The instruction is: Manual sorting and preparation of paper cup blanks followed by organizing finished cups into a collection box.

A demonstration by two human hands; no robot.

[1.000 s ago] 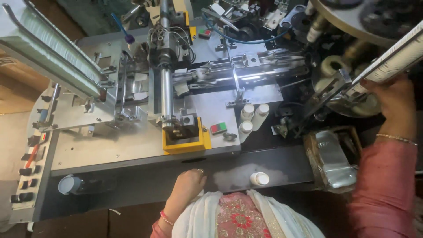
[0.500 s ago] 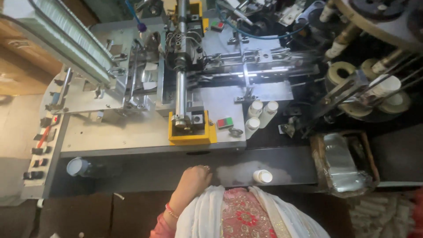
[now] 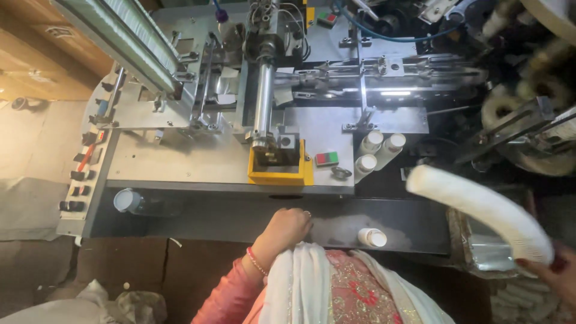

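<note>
white cup stack (image 3: 480,210) diagonal, tip up-left

dark shelf (image 3: 240,219) lies open between bottle (image 3: 129,201) and white cup (image 3: 373,237); paper-cup stack (image 3: 480,210) blocks the right.

Left hand (image 3: 287,228) rests at the near edge of the machine table (image 3: 180,162), just below the guard block (image 3: 280,171). Right hand (image 3: 555,273) sits far right, gripping a long stack of cups (image 3: 480,210). Three small bottles (image 3: 375,153) stand right of the block; one lone bottle (image 3: 372,237) lies on the lower shelf between the hands.
</note>
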